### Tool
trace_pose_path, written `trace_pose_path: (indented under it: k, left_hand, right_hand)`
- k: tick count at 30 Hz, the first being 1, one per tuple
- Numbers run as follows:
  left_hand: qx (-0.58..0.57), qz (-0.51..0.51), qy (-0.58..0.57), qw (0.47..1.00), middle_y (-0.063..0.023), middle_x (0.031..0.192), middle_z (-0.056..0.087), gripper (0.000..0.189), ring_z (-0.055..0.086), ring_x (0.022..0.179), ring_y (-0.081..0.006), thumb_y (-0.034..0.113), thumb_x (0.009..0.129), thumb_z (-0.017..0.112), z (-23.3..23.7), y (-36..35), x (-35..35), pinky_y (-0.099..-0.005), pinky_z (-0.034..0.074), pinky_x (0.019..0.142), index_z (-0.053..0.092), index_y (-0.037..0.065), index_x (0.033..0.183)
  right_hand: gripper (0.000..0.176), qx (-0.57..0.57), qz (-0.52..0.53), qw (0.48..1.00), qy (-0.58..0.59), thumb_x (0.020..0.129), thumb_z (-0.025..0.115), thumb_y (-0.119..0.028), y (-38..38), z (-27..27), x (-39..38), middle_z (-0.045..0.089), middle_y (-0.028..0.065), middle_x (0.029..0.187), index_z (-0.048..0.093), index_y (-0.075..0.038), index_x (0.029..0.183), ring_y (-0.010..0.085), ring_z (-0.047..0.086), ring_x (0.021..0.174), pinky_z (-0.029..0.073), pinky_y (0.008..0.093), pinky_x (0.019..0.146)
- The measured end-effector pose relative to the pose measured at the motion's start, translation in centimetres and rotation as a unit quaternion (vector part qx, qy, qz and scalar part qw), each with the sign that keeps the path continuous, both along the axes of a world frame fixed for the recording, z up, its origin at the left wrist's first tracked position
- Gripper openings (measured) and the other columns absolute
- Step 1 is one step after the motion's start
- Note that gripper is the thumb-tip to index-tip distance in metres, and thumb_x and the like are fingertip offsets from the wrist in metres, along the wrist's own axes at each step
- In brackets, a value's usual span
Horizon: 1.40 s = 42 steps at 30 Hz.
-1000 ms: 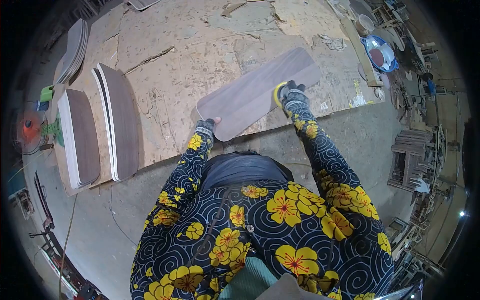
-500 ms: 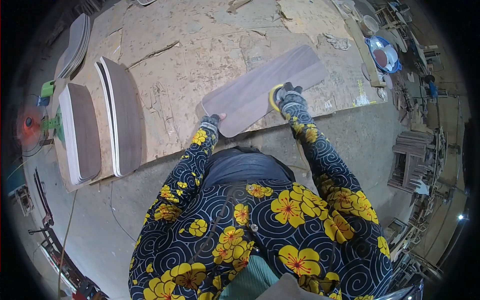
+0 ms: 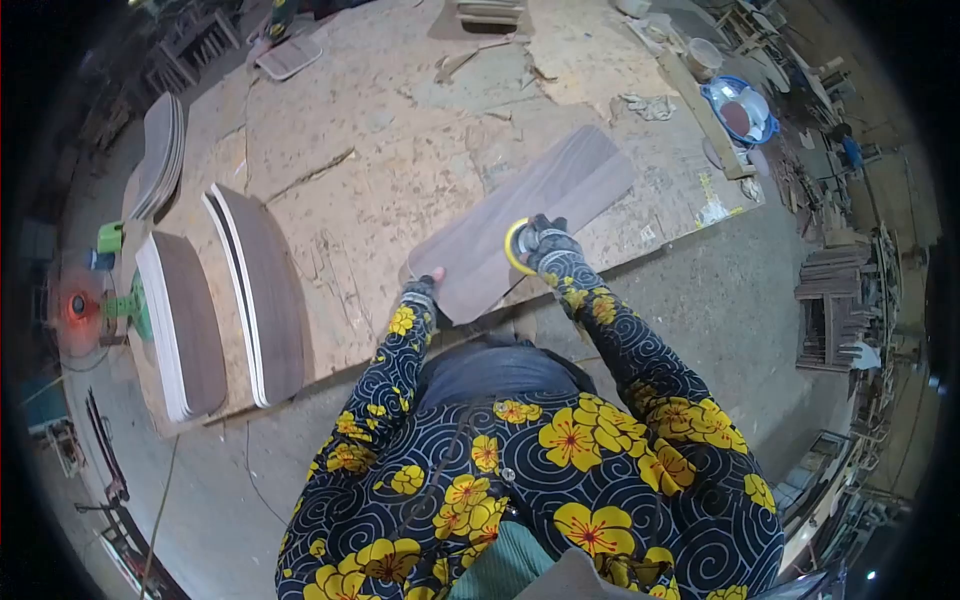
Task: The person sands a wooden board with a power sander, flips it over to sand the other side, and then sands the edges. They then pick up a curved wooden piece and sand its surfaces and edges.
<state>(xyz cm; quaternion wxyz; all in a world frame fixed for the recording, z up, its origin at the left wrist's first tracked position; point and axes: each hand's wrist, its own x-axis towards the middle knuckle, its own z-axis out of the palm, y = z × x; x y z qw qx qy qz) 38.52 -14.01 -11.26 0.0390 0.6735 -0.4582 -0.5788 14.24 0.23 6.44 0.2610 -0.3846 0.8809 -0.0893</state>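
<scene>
A long purplish-brown wooden board [image 3: 560, 185] with rounded corners lies slantwise across the cardboard-covered table [image 3: 400, 150], its near corner at the table's front edge. My left hand [image 3: 421, 288], in a dark glove with the thumb bare, grips the board's near left end, thumb on the top face. In my right hand [image 3: 551, 240], also gloved, is a round sander [image 3: 516, 246] with a yellow rim, resting on the board near its front edge. The fingers wrap over the sander's body and hide most of it.
Stacks of curved wooden boards [image 3: 185, 325] [image 3: 260, 300] stand at the table's left, with another stack [image 3: 160, 155] behind. A green fan [image 3: 125, 305] is beyond the left edge. A blue basket [image 3: 740, 110] sits at the right; at the far side are more boards [image 3: 490, 12].
The sander in my right hand has moved left along the board, toward my left hand. My left hand keeps its hold. The view has tilted up, showing more of the table's far side.
</scene>
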Motion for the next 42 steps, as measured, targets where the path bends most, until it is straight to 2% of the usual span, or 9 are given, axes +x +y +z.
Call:
trace_pose_path:
  k: [6, 13, 16, 21, 25, 27, 33, 38, 42]
  left_hand:
    - [-0.131, -0.094, 0.311, 0.937, -0.0164, 0.111, 0.067, 0.039, 0.062, 0.104, -0.0258, 0.027, 0.086, 0.066, -0.3, -8.2, -0.8, -0.0324, 0.048, 0.089, 0.064, 0.007, 0.120]
    - [-0.324, -0.323, 0.071, 0.886, -0.0149, 0.093, 0.071, 0.026, 0.067, 0.091, -0.0239, 0.026, 0.086, 0.061, 1.2, -3.7, -0.4, -0.0363, 0.051, 0.084, 0.071, 0.007, 0.101]
    - [-0.223, -0.492, -0.130, 0.831, -0.0141, 0.094, 0.069, 0.027, 0.068, 0.089, -0.0273, 0.029, 0.089, 0.055, -1.3, 2.7, -2.0, -0.0382, 0.053, 0.080, 0.068, 0.006, 0.097]
    - [0.160, -0.494, 0.310, 0.796, -0.0131, 0.099, 0.067, 0.035, 0.066, 0.096, -0.0318, 0.026, 0.088, 0.058, 11.8, 11.8, -4.4, -0.0400, 0.056, 0.079, 0.057, 0.003, 0.114]
    - [-0.432, -0.388, -0.014, 0.814, -0.0222, 0.114, 0.062, 0.046, 0.061, 0.100, -0.0407, 0.028, 0.080, 0.063, 12.0, 6.8, -5.1, -0.0474, 0.050, 0.088, 0.058, 0.006, 0.121]
    - [-0.756, -0.265, -0.132, 0.583, -0.0220, 0.118, 0.059, 0.053, 0.054, 0.113, -0.0402, 0.037, 0.077, 0.067, 11.1, 0.9, -2.9, -0.0466, 0.042, 0.098, 0.058, 0.008, 0.120]
    - [-0.116, -0.195, -0.097, 0.969, -0.0270, 0.134, 0.049, 0.090, 0.050, 0.123, -0.0359, 0.044, 0.074, 0.078, 16.4, -6.5, 1.2, -0.0374, 0.045, 0.100, 0.038, -0.006, 0.137]
    - [-0.113, -0.053, 0.260, 0.958, -0.0162, 0.124, 0.059, 0.076, 0.057, 0.112, -0.0280, 0.019, 0.074, 0.080, -1.6, -6.0, 2.9, -0.0377, 0.046, 0.098, 0.042, -0.002, 0.136]
    - [-0.102, -0.053, 0.245, 0.963, -0.0123, 0.123, 0.060, 0.076, 0.056, 0.113, -0.0276, 0.006, 0.068, 0.079, 7.7, -1.7, 0.2, -0.0374, 0.045, 0.099, 0.044, 0.001, 0.136]
  right_hand:
    - [0.076, -0.100, -0.125, 0.986, -0.052, 0.061, 0.083, -0.016, 2.9, -2.4, -1.4, 0.048, 0.0149, 0.118, 0.046, -0.018, 0.127, 0.0344, 0.057, 0.104, 0.050, 0.0440, 0.089]
    - [0.071, -0.378, -0.300, 0.853, -0.198, 0.065, 0.083, -0.014, 8.8, -0.1, -3.7, 0.056, 0.0113, 0.113, 0.048, -0.012, 0.127, 0.0255, 0.057, 0.102, 0.051, 0.0381, 0.087]
    - [0.063, -0.443, -0.312, 0.811, -0.219, 0.071, 0.079, -0.009, 12.7, -0.6, -7.6, 0.057, 0.0084, 0.106, 0.049, -0.012, 0.127, 0.0211, 0.060, 0.092, 0.053, 0.0340, 0.076]
    - [0.057, -0.443, -0.355, 0.760, -0.318, 0.077, 0.075, -0.005, 15.4, 3.9, -10.1, 0.059, 0.0065, 0.100, 0.050, -0.012, 0.127, 0.0161, 0.060, 0.075, 0.051, 0.0271, 0.060]
    - [0.060, -0.378, -0.314, 0.831, -0.262, 0.075, 0.076, -0.005, 14.8, 9.0, -8.3, 0.058, 0.0073, 0.103, 0.049, -0.012, 0.128, 0.0168, 0.060, 0.078, 0.052, 0.0283, 0.062]
    - [0.063, -0.368, -0.308, 0.837, -0.261, 0.070, 0.078, -0.006, 15.3, 5.3, -9.2, 0.056, 0.0095, 0.109, 0.050, -0.013, 0.126, 0.0202, 0.058, 0.090, 0.052, 0.0333, 0.073]
    - [0.070, -0.312, -0.287, 0.876, -0.231, 0.065, 0.084, -0.010, 13.0, 1.7, -6.4, 0.056, 0.0111, 0.111, 0.048, -0.009, 0.126, 0.0231, 0.057, 0.097, 0.052, 0.0366, 0.080]
    - [0.074, -0.275, -0.204, 0.914, -0.217, 0.062, 0.085, -0.025, 9.9, 2.0, -5.4, 0.057, 0.0153, 0.112, 0.048, -0.013, 0.124, 0.0281, 0.058, 0.104, 0.049, 0.0380, 0.089]
    - [0.075, -0.131, -0.122, 0.980, -0.085, 0.061, 0.083, -0.032, 5.2, 3.7, -3.8, 0.052, 0.0193, 0.120, 0.049, -0.016, 0.125, 0.0350, 0.057, 0.109, 0.049, 0.0432, 0.092]
